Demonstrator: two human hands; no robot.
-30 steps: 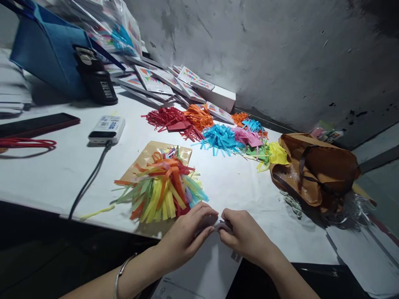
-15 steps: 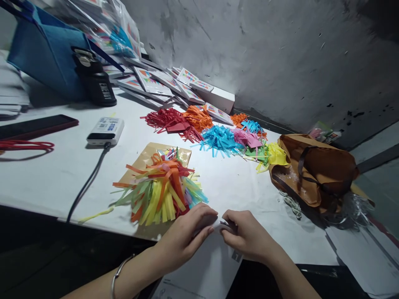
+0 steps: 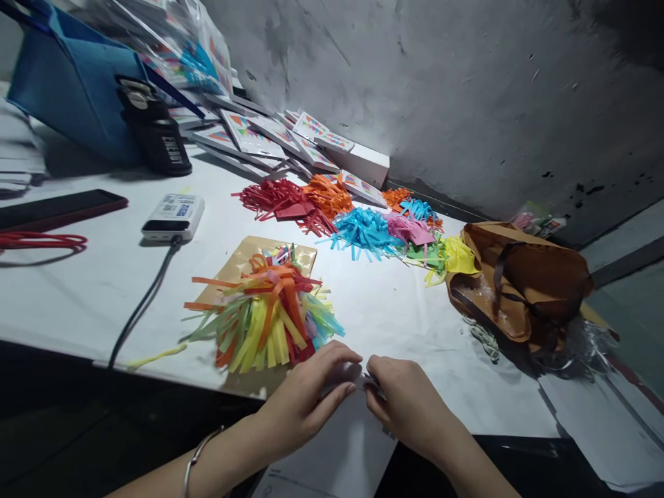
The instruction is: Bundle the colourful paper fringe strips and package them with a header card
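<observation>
At the near edge of the white table (image 3: 93,290) my left hand (image 3: 306,398) and my right hand (image 3: 407,401) meet, fingers pinched together on a small pale piece (image 3: 363,377) between them; most of it is hidden by my fingers. A sheet of white paper (image 3: 342,449) lies under both hands. Just left of my left hand sits a mixed bundle of fringed paper strips (image 3: 264,311) in orange, yellow, green and blue, resting on a tan card (image 3: 243,259).
Piles of cut strips lie farther back: red (image 3: 283,200), orange (image 3: 326,194), blue (image 3: 366,232), pink (image 3: 409,228), yellow (image 3: 459,256). A brown bag (image 3: 523,283) sits at right. A power bank (image 3: 173,214) with cable, a phone (image 3: 57,207), a black bottle (image 3: 155,135) and printed boxes (image 3: 311,142) stand left and behind.
Both hands stay pinched together at the table edge, with only small finger shifts on the pale piece. The view has drifted slightly.
</observation>
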